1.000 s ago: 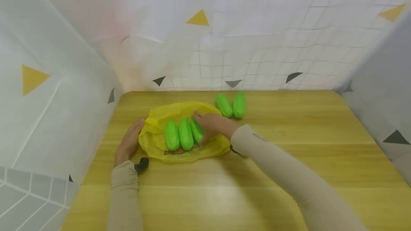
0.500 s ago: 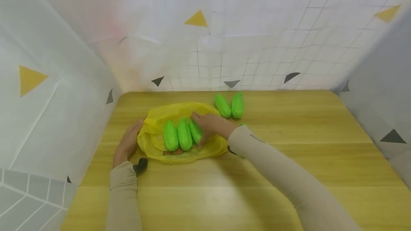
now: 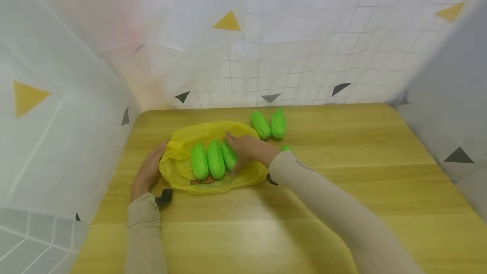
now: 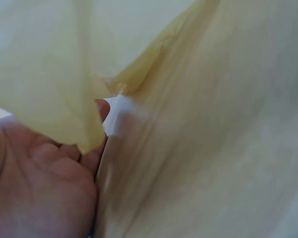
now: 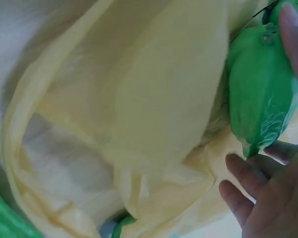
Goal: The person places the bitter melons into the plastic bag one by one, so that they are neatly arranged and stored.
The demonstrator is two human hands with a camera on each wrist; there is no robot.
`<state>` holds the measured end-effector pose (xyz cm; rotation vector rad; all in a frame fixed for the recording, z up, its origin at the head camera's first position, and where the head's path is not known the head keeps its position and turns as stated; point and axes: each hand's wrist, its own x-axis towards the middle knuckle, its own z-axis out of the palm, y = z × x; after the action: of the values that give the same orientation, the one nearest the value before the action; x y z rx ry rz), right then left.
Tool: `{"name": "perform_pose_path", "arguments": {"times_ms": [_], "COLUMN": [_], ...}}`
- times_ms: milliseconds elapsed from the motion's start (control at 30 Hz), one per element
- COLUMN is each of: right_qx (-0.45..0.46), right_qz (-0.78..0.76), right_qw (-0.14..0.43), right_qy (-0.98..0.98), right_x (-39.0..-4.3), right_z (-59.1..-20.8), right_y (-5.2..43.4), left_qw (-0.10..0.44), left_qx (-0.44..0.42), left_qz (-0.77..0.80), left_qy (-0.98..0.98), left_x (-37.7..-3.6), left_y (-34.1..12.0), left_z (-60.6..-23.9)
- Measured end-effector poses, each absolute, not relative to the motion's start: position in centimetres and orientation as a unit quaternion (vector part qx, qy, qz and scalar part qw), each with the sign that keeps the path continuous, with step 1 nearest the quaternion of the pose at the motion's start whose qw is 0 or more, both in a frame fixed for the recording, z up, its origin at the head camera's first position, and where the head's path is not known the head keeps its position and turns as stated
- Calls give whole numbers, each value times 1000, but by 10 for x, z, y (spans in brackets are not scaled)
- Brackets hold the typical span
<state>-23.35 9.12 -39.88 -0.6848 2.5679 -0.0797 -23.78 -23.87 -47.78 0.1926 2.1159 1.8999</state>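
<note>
Bright even light, soft shadows, glare on back wall, bowed edges, wrist views blurred close-up

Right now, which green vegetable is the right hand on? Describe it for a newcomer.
Find the yellow bag on the wooden table. Three green vegetables lie in a row there; it is the rightmost one, the only one under the right hand.

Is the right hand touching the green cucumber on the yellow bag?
Touching. The right wrist view shows the right hand with fingers round the green cucumber.
</note>
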Motion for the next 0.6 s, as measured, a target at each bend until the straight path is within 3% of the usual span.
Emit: {"name": "perform_pose_path", "arguments": {"times_ms": [167,600], "right_qx": [-262,-292], "right_qz": [-33,-51], "right_qw": [232,200], "right_qy": [936,934], "right_x": [-234,-231], "right_z": [-405,-405], "right_y": [89,94], "left_qw": [158,153], "left_qx": [66,68], "left_qz": [662,664], "left_qy": [729,728], "left_x": [-230,-233], "left_y": [-236,-239], "left_z": [-460,-470]}}
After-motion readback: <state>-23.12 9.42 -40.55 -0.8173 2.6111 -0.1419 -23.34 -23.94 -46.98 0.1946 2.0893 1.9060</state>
